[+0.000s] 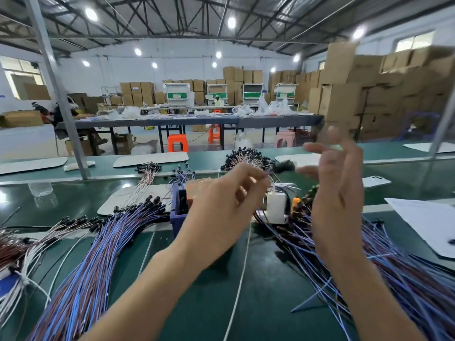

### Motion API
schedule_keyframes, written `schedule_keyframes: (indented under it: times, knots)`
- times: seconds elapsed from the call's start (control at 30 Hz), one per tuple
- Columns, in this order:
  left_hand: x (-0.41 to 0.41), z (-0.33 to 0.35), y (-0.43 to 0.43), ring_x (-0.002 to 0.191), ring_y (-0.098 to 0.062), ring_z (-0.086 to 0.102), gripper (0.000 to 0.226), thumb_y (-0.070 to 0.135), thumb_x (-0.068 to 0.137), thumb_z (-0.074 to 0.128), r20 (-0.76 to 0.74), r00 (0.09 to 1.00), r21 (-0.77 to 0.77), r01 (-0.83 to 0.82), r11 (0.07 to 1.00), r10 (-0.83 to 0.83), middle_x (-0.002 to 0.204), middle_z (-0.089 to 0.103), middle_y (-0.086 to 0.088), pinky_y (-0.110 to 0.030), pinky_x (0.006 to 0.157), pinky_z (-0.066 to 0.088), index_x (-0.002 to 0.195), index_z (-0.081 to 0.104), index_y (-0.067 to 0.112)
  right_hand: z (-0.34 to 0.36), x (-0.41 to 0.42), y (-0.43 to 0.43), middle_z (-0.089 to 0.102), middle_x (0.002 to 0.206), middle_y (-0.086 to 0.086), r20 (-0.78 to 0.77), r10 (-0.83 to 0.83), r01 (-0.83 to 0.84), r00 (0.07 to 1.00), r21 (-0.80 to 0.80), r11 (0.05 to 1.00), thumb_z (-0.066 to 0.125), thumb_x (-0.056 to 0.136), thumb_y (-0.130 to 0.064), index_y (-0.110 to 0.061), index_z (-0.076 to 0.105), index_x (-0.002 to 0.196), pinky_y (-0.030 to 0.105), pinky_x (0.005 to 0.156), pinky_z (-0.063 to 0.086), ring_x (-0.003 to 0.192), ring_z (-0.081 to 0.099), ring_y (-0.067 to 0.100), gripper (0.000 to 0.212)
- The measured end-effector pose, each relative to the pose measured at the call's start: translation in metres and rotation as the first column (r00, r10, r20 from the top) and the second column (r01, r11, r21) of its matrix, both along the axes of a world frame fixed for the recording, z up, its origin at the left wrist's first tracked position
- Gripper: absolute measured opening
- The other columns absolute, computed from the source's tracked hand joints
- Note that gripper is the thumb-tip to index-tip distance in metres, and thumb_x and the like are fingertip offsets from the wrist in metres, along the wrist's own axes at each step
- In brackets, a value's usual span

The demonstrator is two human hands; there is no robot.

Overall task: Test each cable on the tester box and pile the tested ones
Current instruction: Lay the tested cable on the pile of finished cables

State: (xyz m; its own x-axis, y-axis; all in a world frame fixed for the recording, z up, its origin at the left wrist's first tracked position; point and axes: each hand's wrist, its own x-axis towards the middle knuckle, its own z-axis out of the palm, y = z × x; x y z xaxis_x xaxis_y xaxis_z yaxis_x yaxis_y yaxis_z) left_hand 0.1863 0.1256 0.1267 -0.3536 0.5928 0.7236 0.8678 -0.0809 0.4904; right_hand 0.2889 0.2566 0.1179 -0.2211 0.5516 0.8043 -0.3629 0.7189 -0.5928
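Held one cable [283, 166] in the air, above and just beyond the white box [276, 205], taken here to be the tester. Pinched it by the thin wire end in the curled fingertips of the left hand [221, 205]. Lay roughly crosswise, black plug end pointing right, blurred. Showed the right hand [337, 193] open, fingers spread and gripping nothing, just beside that plug end, hence judged the nearer hand for taking it. Seemed to call next for a short downward carry to the box. Flanked on the table [270, 303] by a combed pile [98, 242] at left and a looser pile [394, 267] at right.
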Motion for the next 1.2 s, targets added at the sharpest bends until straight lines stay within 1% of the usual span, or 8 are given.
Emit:
schedule_keyframes:
  times: [0.1,0.2,0.43,0.53,0.63,0.8,1.03,1.2]
  knots:
    - [0.008,0.034,0.013,0.056,-0.005,0.061,0.009,0.032,0.100,0.058,0.311,0.931,0.179,0.141,0.974,-0.192,0.079,0.073,0.005,-0.014,0.053,0.048,0.099,0.063,0.024,0.004,0.005,0.006,0.069,0.113,-0.020,0.270,0.136,-0.135,0.953,-0.022,0.991,0.034,0.095,-0.068,-0.043,0.054,0.130,0.004,0.076,0.043,0.103,0.062,-0.006,0.047]
    - [0.014,0.052,0.030,0.055,-0.009,0.062,0.018,0.030,0.102,0.057,0.440,0.853,0.273,0.170,0.947,-0.280,0.080,0.074,0.000,-0.020,0.054,0.052,0.101,0.064,0.014,-0.006,0.010,0.013,0.069,0.076,-0.017,0.370,0.170,-0.186,0.914,0.009,0.982,0.044,0.103,-0.046,-0.037,0.065,0.114,0.023,0.056,0.045,0.061,0.058,0.005,0.025]
    - [0.007,0.034,0.093,0.052,-0.011,0.057,0.026,0.028,0.105,0.050,0.713,0.590,0.332,0.191,0.924,-0.378,0.071,0.069,0.003,-0.021,0.050,0.046,0.093,0.068,0.014,-0.031,0.064,0.054,0.057,0.059,-0.018,0.490,-0.043,0.053,0.870,-0.006,0.999,0.039,0.092,-0.062,-0.045,0.066,0.108,0.012,0.051,0.037,0.051,0.047,0.004,0.035]
    - [0.004,0.014,0.133,0.050,-0.008,0.056,0.026,0.027,0.106,0.049,0.785,0.536,0.238,0.202,0.950,-0.310,0.067,0.068,0.007,-0.021,0.052,0.044,0.091,0.068,0.016,-0.044,0.090,0.080,0.057,0.055,-0.020,0.620,-0.157,0.173,0.769,0.034,0.984,0.046,0.101,-0.043,-0.037,0.067,0.106,0.018,0.047,0.037,0.045,0.049,0.006,0.023]
    - [0.001,0.000,0.174,0.054,-0.008,0.061,0.022,0.023,0.106,0.050,0.824,0.527,0.073,0.265,0.961,-0.208,0.078,0.073,0.002,-0.022,0.054,0.047,0.100,0.068,0.011,-0.053,0.112,0.105,0.064,0.064,-0.017,0.751,-0.309,0.334,0.583,0.124,0.934,0.045,0.105,-0.037,-0.036,0.064,0.107,0.036,0.064,0.051,0.064,0.062,0.006,0.019]
    - [0.002,-0.026,0.203,0.073,-0.013,0.073,0.025,0.014,0.105,0.050,0.686,0.727,-0.449,0.389,0.804,0.032,0.097,0.076,-0.007,-0.024,0.062,0.060,0.123,0.058,-0.001,-0.064,0.128,0.121,0.050,0.142,0.002,0.905,-0.393,0.478,0.162,0.277,0.834,0.041,0.103,-0.050,-0.027,0.035,0.153,0.038,0.103,0.042,0.127,0.048,0.023,0.055]
    - [-0.022,-0.069,0.141,0.088,-0.011,0.075,0.033,0.020,0.103,0.053,0.560,0.811,-0.671,0.564,0.482,-0.168,0.106,0.076,0.008,-0.025,0.075,0.059,0.136,0.056,0.017,-0.067,0.084,0.092,0.062,0.125,-0.013,0.747,-0.440,0.340,0.498,0.298,0.892,0.044,0.102,-0.037,-0.034,0.060,0.131,0.031,0.098,0.043,0.112,0.054,0.010,0.032]
    - [-0.062,-0.098,0.070,0.091,-0.011,0.072,0.034,0.022,0.104,0.052,0.519,0.852,-0.801,0.510,0.315,-0.060,0.110,0.073,0.009,-0.025,0.074,0.058,0.138,0.054,0.022,-0.079,0.013,0.047,0.066,0.095,-0.026,0.755,-0.120,-0.028,0.645,0.180,0.983,0.049,0.102,-0.032,-0.035,0.066,0.117,0.019,0.077,0.047,0.082,0.059,-0.005,0.023]
